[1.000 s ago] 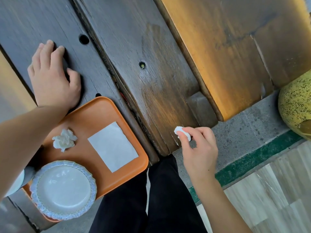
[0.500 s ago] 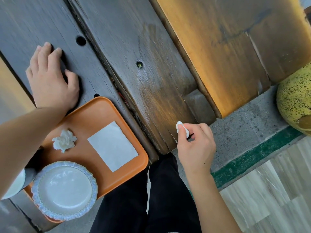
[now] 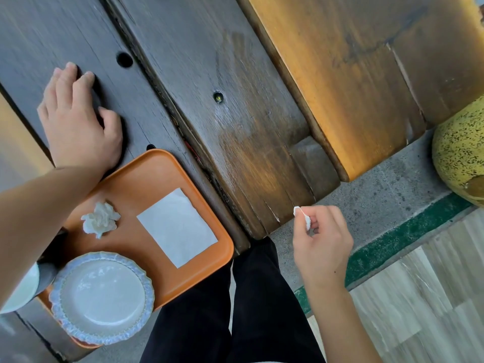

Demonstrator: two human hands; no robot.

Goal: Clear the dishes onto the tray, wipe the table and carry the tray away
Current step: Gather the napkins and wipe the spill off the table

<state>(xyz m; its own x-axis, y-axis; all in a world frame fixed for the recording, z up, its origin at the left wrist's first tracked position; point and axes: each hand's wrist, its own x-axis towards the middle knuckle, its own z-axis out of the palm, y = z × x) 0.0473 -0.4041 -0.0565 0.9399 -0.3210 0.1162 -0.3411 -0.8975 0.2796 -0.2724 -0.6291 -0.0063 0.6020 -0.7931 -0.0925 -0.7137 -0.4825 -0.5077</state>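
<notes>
Wiping seems almost done, and the little scrap of white tissue (image 3: 301, 215) now needs to go on the flat orange plastic tray (image 3: 146, 174). The right hand (image 3: 320, 242) pinches that scrap between thumb and curled fingers, just off the near end of the dark wooden plank table (image 3: 209, 61) and above the grey stone floor (image 3: 379, 184). The left hand (image 3: 78, 127) lies flat on the table with its fingers spread out, holding nothing, just beyond the far corner of the tray.

On the tray sit a round white plate with a wavy blue rim (image 3: 102, 297), a crumpled white tissue ball (image 3: 100, 220) and a flat white paper napkin (image 3: 176, 227). The plate pokes out past the near edge of the tray.

To do this step well, I think the right hand should keep a tight pinch, since the scrap is tiny and could drop on the floor. It should carry the scrap across over the black trousers (image 3: 235, 310) and let go low over a bare orange spot, near the tissue ball. The left hand could help by keeping the tray from sliding.
</notes>
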